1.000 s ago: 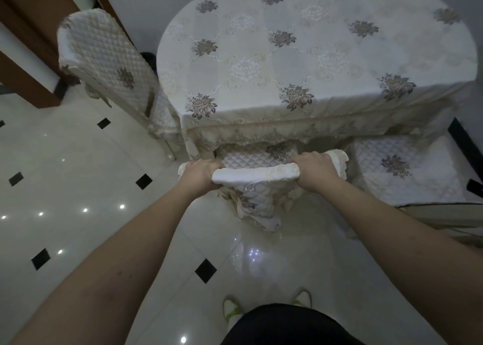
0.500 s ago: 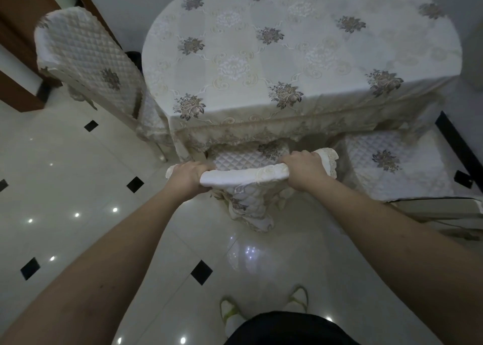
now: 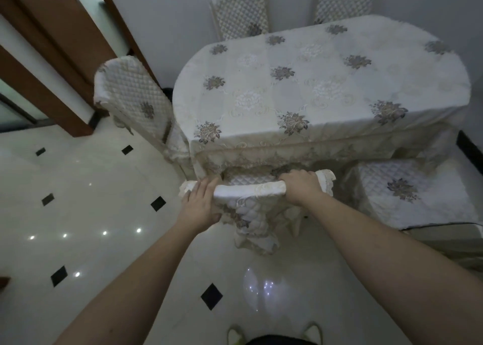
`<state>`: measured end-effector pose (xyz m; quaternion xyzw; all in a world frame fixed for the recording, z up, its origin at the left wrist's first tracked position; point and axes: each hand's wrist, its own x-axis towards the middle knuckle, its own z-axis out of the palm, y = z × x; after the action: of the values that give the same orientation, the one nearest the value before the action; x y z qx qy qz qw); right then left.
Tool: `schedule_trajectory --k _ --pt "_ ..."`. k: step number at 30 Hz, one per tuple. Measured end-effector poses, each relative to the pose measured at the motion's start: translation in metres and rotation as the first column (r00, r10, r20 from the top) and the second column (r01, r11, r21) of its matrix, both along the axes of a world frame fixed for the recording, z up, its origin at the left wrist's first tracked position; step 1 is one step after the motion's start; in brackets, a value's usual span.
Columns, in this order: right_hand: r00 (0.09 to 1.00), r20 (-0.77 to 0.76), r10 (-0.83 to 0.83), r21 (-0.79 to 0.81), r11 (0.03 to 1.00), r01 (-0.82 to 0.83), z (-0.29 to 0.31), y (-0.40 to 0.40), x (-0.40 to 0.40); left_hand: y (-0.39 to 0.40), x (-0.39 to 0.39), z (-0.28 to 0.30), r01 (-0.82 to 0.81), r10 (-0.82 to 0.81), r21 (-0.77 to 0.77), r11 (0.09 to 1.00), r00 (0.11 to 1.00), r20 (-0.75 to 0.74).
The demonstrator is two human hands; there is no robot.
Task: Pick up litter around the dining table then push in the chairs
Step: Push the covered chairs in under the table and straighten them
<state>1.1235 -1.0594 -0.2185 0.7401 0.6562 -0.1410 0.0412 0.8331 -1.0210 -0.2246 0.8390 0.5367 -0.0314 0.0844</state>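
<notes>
The chair [image 3: 251,195] stands at the near edge of the surface [image 3: 321,83], its seat tucked under the hanging edge of the tablecloth [image 3: 261,151] and only its quilted, cloth-covered top rail and back showing. The right hand [image 3: 300,188] has a closed grip on the right part of the top rail, fingers curled over it. The left hand [image 3: 201,203] lies on the left end of the rail with fingers straight and flat, its grip open, the palm against the back of the chair.

Just to the right, a second chair's seat [image 3: 402,193] sticks out from under the cloth. A third chair [image 3: 130,96] stands at the left end of the surface, close against it. Two more chair backs [image 3: 240,12] rise behind the far edge, by the wall. The floor [image 3: 91,188] is glossy pale tile with small black diamonds, and the toes of two shoes [image 3: 235,334] show at the bottom edge.
</notes>
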Motion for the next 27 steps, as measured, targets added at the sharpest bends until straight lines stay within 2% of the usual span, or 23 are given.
schedule_trajectory --k 8,12,15,20,27 --pt "0.992 -0.117 -0.052 -0.011 0.999 0.051 0.010 -0.040 -0.001 -0.057 0.018 0.039 -0.027 0.027 0.005 1.000 0.995 0.095" --pt "0.980 -0.180 -0.083 0.083 0.992 0.099 0.023 -0.075 -0.004 -0.069 0.015 0.060 0.002 -0.006 0.060 0.998 0.997 0.070" --pt "0.976 -0.184 -0.114 0.159 0.977 0.144 0.037 -0.102 -0.011 -0.078 0.008 0.071 0.042 -0.046 0.096 0.995 0.998 0.045" --pt "0.980 -0.152 -0.128 0.242 0.956 0.163 0.060 -0.159 -0.041 -0.114 -0.008 0.087 0.124 -0.139 0.238 0.963 0.989 0.044" --pt "0.966 -0.160 -0.205 0.302 0.921 0.246 0.067 -0.262 -0.084 -0.164 -0.022 0.095 0.169 -0.210 0.292 0.941 0.971 0.117"
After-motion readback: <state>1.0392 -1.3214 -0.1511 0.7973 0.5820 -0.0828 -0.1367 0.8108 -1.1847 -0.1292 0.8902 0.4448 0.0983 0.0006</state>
